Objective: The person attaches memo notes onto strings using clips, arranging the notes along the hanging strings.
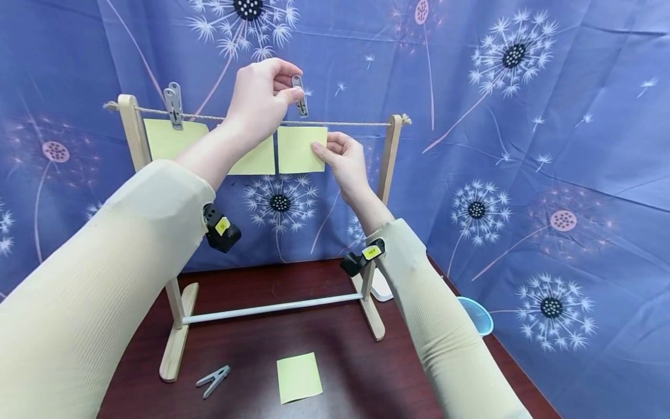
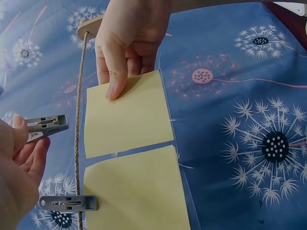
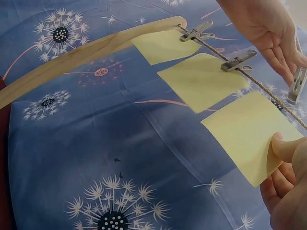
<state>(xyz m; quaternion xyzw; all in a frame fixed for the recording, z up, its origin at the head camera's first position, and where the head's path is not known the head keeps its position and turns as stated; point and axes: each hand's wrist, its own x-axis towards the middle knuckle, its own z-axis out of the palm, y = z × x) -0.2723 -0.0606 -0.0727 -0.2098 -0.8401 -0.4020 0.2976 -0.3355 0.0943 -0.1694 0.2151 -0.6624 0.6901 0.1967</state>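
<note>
My left hand (image 1: 264,96) pinches a grey clothespin (image 1: 299,96) just above the rope (image 1: 356,123). In the left wrist view that clothespin (image 2: 48,124) stands apart from the rope. With thumb and fingers, my right hand (image 1: 345,160) holds a yellow paper square (image 1: 298,150) by its right edge, its top close to the rope. Two other yellow squares hang to its left, the middle one (image 3: 204,81) and the far left one (image 1: 170,139). Each is clipped to the rope by a clothespin, the middle one (image 3: 239,61) and the left one (image 1: 174,105).
The rope runs between two wooden posts (image 1: 388,157) joined low down by a white bar (image 1: 272,308). On the dark red table (image 1: 246,349) lie a loose clothespin (image 1: 213,381) and another yellow square (image 1: 299,378). A blue basket (image 1: 478,317) stands at the right, partly hidden by my sleeve.
</note>
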